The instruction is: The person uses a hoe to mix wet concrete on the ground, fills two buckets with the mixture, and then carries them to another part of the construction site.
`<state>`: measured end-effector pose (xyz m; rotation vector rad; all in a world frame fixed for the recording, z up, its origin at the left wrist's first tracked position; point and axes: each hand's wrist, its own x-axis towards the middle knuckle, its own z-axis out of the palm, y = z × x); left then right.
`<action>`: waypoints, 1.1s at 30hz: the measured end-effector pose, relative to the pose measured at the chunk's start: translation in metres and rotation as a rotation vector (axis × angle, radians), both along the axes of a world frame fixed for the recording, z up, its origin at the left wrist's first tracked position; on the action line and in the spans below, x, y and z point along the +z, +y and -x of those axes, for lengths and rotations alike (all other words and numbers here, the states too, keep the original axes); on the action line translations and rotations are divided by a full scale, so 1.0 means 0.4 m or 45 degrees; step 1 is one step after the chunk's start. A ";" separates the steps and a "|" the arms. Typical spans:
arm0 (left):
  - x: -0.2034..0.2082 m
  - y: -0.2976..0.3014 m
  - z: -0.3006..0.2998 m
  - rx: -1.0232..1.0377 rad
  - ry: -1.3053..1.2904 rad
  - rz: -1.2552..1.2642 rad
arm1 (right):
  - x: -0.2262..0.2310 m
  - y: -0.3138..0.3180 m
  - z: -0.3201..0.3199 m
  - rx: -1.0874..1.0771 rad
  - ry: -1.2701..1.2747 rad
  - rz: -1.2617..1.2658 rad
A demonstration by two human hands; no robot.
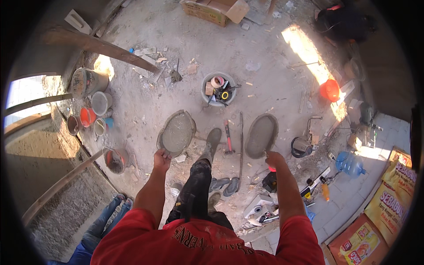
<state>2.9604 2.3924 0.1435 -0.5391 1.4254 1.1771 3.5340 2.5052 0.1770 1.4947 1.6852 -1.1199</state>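
My left hand (162, 160) is closed at the near rim of a grey oval mortar bucket (160, 140) filled with wet grey mortar (177, 131). On the other side, my right hand (274, 160) is closed at the near edge of a similar mortar bucket (276, 128), also full of wet mortar (259, 137). Any handles are hidden by my fingers. Between the two buckets, my boot (214, 136) is stretched forward. A red-handled hammer (228, 136) and a long thin metal bar (241, 150) lie on the floor between my boot and the right bucket.
A tub of tools (235, 98) stands ahead. Several buckets (101, 103) and a slanting wooden beam (99, 47) are at the left. Sandals (230, 187) lie near my feet. An orange bucket (330, 90), a water jug (350, 163) and cardboard (391, 198) are at the right. Another person's legs (106, 218) show lower left.
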 end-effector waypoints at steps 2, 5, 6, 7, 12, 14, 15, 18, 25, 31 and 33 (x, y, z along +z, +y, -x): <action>-0.070 0.051 0.026 0.008 0.073 -0.010 | -0.038 0.090 0.061 -0.039 -0.085 -0.069; -0.157 0.157 -0.001 -0.058 0.079 -0.063 | -0.155 0.206 0.050 -0.046 -0.130 -0.063; -0.186 0.190 -0.013 -0.048 0.091 -0.042 | -0.190 0.239 0.050 -0.066 -0.141 -0.106; -0.221 0.210 -0.013 -0.056 0.094 -0.028 | -0.234 0.270 0.049 -0.086 -0.148 -0.156; -0.374 0.379 0.032 -0.353 0.151 -0.154 | -0.357 0.449 0.088 -0.035 -0.164 -0.423; -0.352 0.366 0.138 -0.567 0.241 0.046 | -0.325 0.419 0.175 -0.085 -0.170 -0.353; -0.340 0.357 0.127 -0.591 0.235 0.057 | -0.297 0.380 0.197 -0.097 -0.129 -0.673; -0.279 0.273 0.065 -1.119 0.339 0.673 | -0.213 0.192 0.184 -0.414 -0.010 -0.928; 0.079 -0.104 -0.260 -2.413 -0.217 0.372 | 0.080 -0.742 0.407 -0.566 0.055 0.488; 0.140 -0.164 -0.265 -2.935 0.074 0.293 | 0.321 -1.169 0.560 -1.014 0.576 0.755; 0.166 -0.192 -0.253 -3.062 0.043 0.151 | 0.338 -1.252 0.573 -1.197 0.746 0.668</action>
